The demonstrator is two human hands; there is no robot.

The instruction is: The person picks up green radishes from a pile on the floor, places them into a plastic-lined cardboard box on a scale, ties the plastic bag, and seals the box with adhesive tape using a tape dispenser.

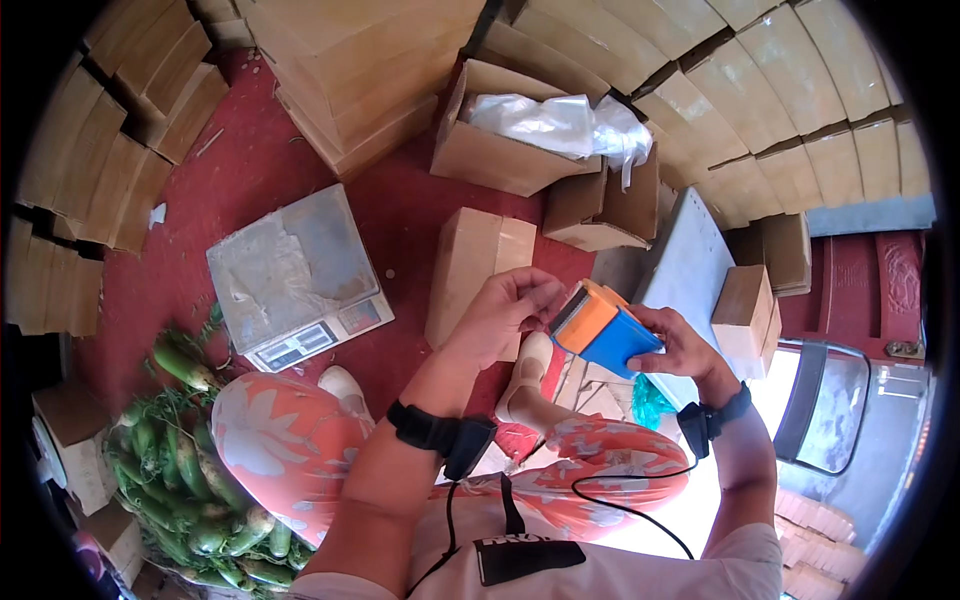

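Note:
My right hand grips the blue handle of an orange-and-blue packing tape dispenser, its toothed cutting edge turned to the left. Close to that edge is my left hand, its fingers curled and pinched together; whether tape is between them is too small to tell. Below my left hand a closed cardboard box stands on the red floor, its lower part covered by the hand. A flat platform scale with a display lies farther left, with clear plastic film on its pan.
Green radishes with leaves are heaped at the lower left. Open cardboard boxes, one with plastic bags, stand ahead. Stacked cartons line the back. A grey bench is on the right. Wristband cables hang from my arms.

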